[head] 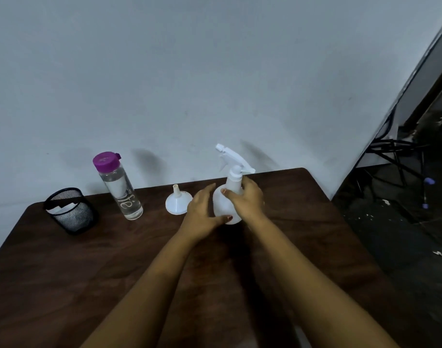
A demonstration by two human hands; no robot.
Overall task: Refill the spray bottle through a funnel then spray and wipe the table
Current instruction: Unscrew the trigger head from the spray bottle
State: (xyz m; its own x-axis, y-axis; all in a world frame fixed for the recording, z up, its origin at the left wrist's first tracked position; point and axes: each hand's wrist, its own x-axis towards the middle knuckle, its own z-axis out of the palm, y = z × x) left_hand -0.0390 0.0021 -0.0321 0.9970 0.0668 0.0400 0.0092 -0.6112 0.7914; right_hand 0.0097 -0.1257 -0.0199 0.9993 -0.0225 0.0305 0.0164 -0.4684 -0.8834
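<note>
A white spray bottle [226, 204] with a trigger head stands upright on the dark wooden table [114, 259], near the back edge. My right hand [247, 199] grips its neck and shoulder from the right. My left hand [202, 212] cups its round body from the left, thumb across the lower front. A white funnel [177, 202] lies mouth-down just left of my left hand, spout pointing up. Further left stands a clear water bottle [122, 192] with a purple cap, holding clear liquid.
A black mesh cup [72, 212] with white cloth or paper inside sits at the table's back left. A pale wall runs right behind the table. The table's right edge drops to a dark floor with cables and metal legs [400, 156].
</note>
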